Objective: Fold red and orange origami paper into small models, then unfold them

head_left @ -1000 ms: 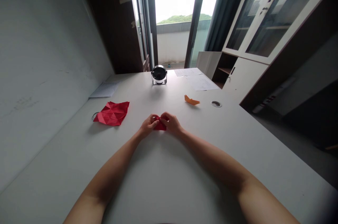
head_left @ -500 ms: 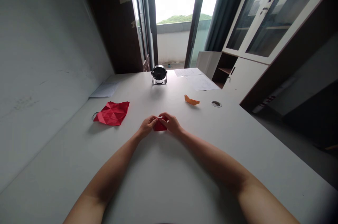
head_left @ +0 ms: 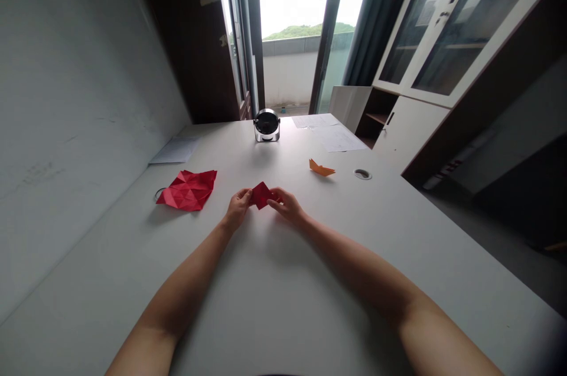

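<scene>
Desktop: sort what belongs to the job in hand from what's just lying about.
In use:
folded red paper
left hand, holding it
right hand, at its right side

Apparently just lying about:
creased red sheet
orange folded paper
round black device
white papers, far right

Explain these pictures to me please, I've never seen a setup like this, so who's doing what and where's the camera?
There is no machine here, just a person's bare left hand and right hand. Every picture comes from one camera on that person's head, looking forward and down. The left hand pinches a folded red paper by its left side; the right hand is at its right corner, its grip harder to make out. On the white table lie a creased red sheet to the left, an orange paper boat to the right, and loose white papers farther back. A round black device in a silvery stand is at the far end.
</scene>
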A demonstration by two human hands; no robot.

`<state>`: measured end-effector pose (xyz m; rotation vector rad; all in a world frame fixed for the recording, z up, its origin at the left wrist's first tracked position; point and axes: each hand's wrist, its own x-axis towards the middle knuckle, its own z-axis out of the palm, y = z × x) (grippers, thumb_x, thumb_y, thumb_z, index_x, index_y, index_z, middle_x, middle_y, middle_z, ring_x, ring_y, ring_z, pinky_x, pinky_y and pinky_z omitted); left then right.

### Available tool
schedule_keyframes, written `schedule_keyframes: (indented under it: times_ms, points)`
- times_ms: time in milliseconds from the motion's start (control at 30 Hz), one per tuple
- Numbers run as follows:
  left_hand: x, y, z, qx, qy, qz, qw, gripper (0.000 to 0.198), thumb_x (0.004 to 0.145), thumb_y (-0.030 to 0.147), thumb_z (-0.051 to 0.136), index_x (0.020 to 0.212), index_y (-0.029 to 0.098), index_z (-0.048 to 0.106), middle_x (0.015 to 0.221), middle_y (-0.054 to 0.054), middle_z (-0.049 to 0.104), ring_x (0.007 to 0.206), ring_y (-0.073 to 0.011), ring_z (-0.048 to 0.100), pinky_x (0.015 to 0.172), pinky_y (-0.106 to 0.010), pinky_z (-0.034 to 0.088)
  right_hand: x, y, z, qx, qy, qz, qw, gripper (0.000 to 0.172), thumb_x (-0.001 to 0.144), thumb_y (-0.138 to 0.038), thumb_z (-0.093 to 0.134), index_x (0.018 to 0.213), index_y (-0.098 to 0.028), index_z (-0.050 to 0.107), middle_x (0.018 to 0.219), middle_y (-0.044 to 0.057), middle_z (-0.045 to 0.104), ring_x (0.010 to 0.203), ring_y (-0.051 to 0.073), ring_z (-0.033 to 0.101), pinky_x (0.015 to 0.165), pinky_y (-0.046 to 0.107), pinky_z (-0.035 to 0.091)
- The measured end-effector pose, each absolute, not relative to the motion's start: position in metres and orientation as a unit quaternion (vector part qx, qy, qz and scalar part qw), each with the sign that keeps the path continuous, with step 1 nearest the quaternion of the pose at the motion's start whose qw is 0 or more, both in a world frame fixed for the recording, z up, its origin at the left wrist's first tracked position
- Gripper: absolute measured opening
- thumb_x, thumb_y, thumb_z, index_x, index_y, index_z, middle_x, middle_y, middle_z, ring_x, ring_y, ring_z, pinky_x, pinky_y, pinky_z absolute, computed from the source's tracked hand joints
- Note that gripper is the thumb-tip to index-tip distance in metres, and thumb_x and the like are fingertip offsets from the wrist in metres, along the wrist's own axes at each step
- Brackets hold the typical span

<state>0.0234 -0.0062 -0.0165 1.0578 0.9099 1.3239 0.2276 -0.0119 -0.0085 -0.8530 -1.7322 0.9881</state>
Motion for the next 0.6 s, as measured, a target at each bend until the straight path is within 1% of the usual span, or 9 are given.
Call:
schedule_keyframes:
  times_ms: [67,133,200,333,400,500,600]
  points:
    - [0.023,-0.006,-0.017,0.458,0.385,0.553,0.579,0.041,0.076,0.051,0.076,0.094,0.015,0.069,0.084,-0.005,0.071,0.074,-0.0171,0.066,0.079,-0.035,0.052,0.228,-0.009,-0.009,-0.339,-0.680,0.445,0.473,0.030,0.085,-0.047,0.064,0.096,-0.019,0.066,0.082,0.003,0.069,0.075,0.017,0.062,0.071,0.029,0.050]
    - [0.023,-0.008,-0.016,0.484,0.381,0.531,0.582,0.040,0.077,0.049,0.076,0.096,0.014,0.070,0.087,-0.007,0.072,0.077,-0.0171,0.066,0.079,-0.034,0.051,0.230,-0.006,-0.011,-0.333,-0.645,0.488,0.485,0.032,0.084,-0.049,0.064,0.090,-0.018,0.066,0.076,0.003,0.067,0.071,0.017,0.060,0.069,0.029,0.049]
    - [0.025,-0.011,-0.015,0.524,0.375,0.504,0.576,0.038,0.078,0.045,0.076,0.099,0.014,0.071,0.090,-0.008,0.073,0.079,-0.0172,0.066,0.079,-0.032,0.050,0.231,-0.003,-0.012,-0.325,-0.611,0.526,0.494,0.034,0.082,-0.050,0.065,0.091,-0.017,0.066,0.077,0.003,0.068,0.070,0.017,0.061,0.070,0.030,0.050]
    - [0.029,-0.015,-0.014,0.567,0.372,0.479,0.558,0.034,0.079,0.042,0.076,0.098,0.014,0.073,0.090,-0.008,0.073,0.077,-0.0176,0.066,0.078,-0.032,0.049,0.232,-0.001,-0.012,-0.320,-0.579,0.563,0.495,0.038,0.082,-0.051,0.066,0.101,-0.018,0.062,0.089,0.005,0.071,0.078,0.019,0.065,0.073,0.033,0.053]
    - [0.030,-0.014,-0.015,0.565,0.376,0.481,0.555,0.034,0.079,0.042,0.076,0.098,0.014,0.073,0.089,-0.008,0.073,0.076,-0.0175,0.066,0.078,-0.033,0.049,0.230,0.000,-0.013,-0.327,-0.589,0.548,0.496,0.041,0.081,-0.051,0.068,0.106,-0.020,0.059,0.092,0.005,0.071,0.080,0.019,0.066,0.073,0.033,0.053]
    - [0.030,-0.013,-0.016,0.542,0.384,0.502,0.554,0.034,0.078,0.042,0.077,0.097,0.014,0.071,0.084,-0.007,0.072,0.074,-0.0169,0.066,0.077,-0.033,0.049,0.227,0.002,-0.019,-0.356,-0.626,0.472,0.509,0.041,0.079,-0.048,0.070,0.106,-0.021,0.056,0.096,0.005,0.069,0.087,0.021,0.065,0.070,0.031,0.053]
    - [0.029,-0.012,-0.017,0.514,0.387,0.525,0.556,0.035,0.075,0.042,0.079,0.094,0.014,0.070,0.082,-0.006,0.072,0.073,-0.0168,0.066,0.079,-0.034,0.051,0.225,0.003,-0.024,-0.388,-0.658,0.378,0.524,0.041,0.078,-0.043,0.071,0.109,-0.022,0.055,0.110,0.007,0.063,0.093,0.021,0.064,0.067,0.030,0.053]
